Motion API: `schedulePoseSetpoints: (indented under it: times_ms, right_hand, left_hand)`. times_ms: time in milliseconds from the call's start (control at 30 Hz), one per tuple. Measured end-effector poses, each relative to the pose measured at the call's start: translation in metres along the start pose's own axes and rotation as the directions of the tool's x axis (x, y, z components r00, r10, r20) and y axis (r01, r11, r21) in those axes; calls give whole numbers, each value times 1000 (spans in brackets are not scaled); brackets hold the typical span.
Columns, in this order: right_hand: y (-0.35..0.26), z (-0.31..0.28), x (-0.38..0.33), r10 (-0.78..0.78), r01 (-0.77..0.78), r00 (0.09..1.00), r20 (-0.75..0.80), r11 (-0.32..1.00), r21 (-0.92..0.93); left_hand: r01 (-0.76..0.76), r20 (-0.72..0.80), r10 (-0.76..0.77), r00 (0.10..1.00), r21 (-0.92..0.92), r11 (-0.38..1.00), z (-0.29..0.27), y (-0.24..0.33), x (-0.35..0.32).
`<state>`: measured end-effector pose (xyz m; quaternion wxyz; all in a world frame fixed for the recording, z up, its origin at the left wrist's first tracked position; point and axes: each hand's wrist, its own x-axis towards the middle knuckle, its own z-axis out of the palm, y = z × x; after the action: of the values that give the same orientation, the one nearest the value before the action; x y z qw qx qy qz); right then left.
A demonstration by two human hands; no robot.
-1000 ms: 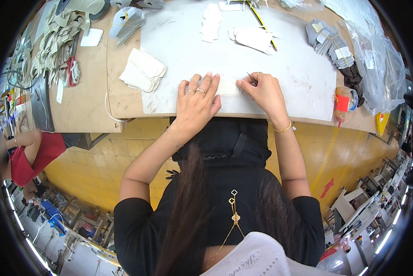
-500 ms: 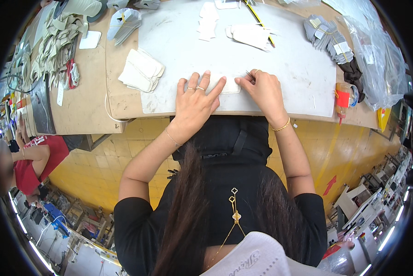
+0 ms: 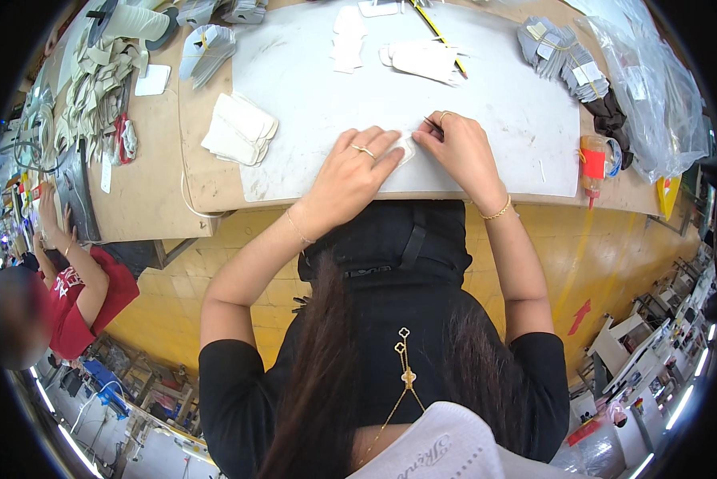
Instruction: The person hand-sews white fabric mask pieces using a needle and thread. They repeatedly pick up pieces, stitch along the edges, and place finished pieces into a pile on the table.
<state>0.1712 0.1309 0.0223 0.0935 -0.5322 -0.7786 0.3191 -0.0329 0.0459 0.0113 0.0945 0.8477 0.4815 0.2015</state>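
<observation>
A small white cut piece [image 3: 407, 149], perhaps fabric or thin leather, lies tilted at the front of the grey work sheet [image 3: 310, 96]. My left hand [image 3: 353, 172] has its fingers bent together over the piece's left part, gripping it between thumb and fingers and hiding much of it. Close by on the right, my right hand [image 3: 464, 153] is closed round a thin dark pointed tool [image 3: 432, 125]. Most of that tool is hidden in the palm, so its kind is unclear. The right thumb and fingertip are at the piece's right edge.
Left of my hands lies a stack of white pieces [image 3: 240, 129]. Farther off are more white pieces [image 3: 422, 60] and a yellow-black pencil [image 3: 440, 36]. Banded grey bundles [image 3: 562, 60], a red-labelled bottle [image 3: 592, 168] and clear plastic bags [image 3: 650, 104] sit right. A person in red [image 3: 87, 299] is at left.
My left fingers, spread flat before, have drawn together and shifted right onto the white piece. The piece has tilted. My right hand has moved slightly. At left, the other person's arms have risen.
</observation>
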Motion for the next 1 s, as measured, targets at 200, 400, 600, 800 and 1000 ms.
schedulePoseSetpoints:
  times_ms: [200,400,600,800,1000]
  right_hand:
    - [1,0,-4,-108,107,992,-56,994,-35]
    - [-1,11,-40,-189,179,972,-137,981,-79]
    - [-2,27,-55,-233,204,953,-193,967,-155]
    - [-2,29,-57,-261,217,946,-192,951,-220]
    - [-3,28,-59,-321,257,933,-164,911,-323]
  left_hand:
    - [-116,59,122,991,-101,988,9,-10,4]
    - [-24,-5,23,1000,-254,967,13,-9,5]
    - [59,33,-51,998,-360,931,12,-13,11]
    - [52,59,-34,998,-342,938,11,-20,13]
    - [-57,68,71,995,-192,980,3,-29,19]
